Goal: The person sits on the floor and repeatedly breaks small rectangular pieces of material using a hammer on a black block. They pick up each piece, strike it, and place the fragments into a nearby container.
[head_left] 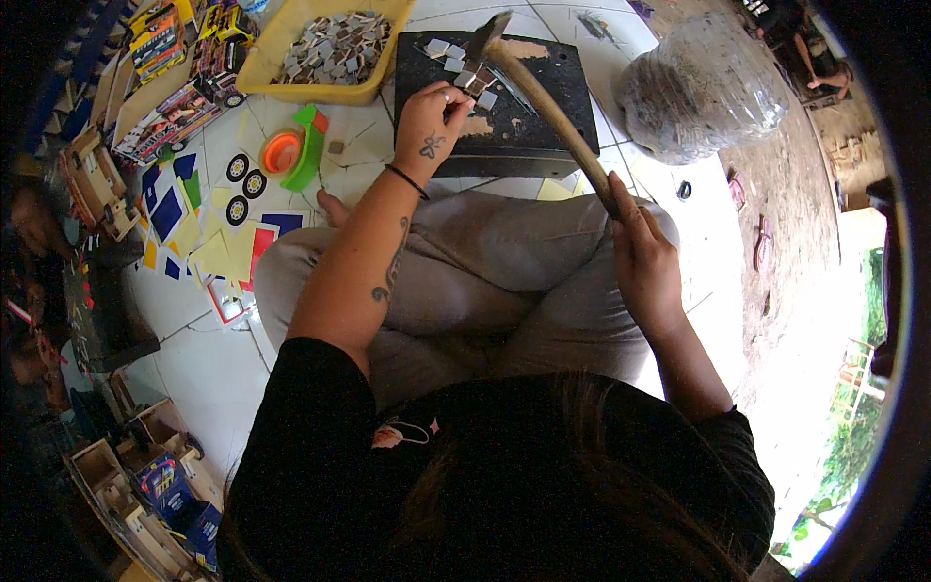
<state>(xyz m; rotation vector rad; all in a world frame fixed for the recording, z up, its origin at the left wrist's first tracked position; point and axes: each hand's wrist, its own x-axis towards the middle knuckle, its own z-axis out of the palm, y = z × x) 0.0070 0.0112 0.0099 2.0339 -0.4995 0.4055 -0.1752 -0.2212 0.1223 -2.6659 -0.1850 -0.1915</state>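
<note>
Over a low black box (570, 82) my right hand (645, 257) is closed around the lower end of a hammer's wooden handle (558, 126). The hammer's dark metal head (488, 37) is above the far part of the box. My left hand (436, 116) has its fingers pinched on a small brown-and-grey block (472, 81), just below the hammer head. Whether the head touches the block, I cannot tell. Loose grey-topped pieces (444, 48) lie on the box beyond my left fingers, and another piece (487, 100) sits just right of them.
A yellow basin (320, 93) of similar small pieces stands left of the box. Nearby are several toy wheels (254, 183), a green plastic object (310, 150) with an orange ring, coloured paper pieces (208, 254) and toy trucks (175, 121). A bulging plastic bag (703, 87) sits right.
</note>
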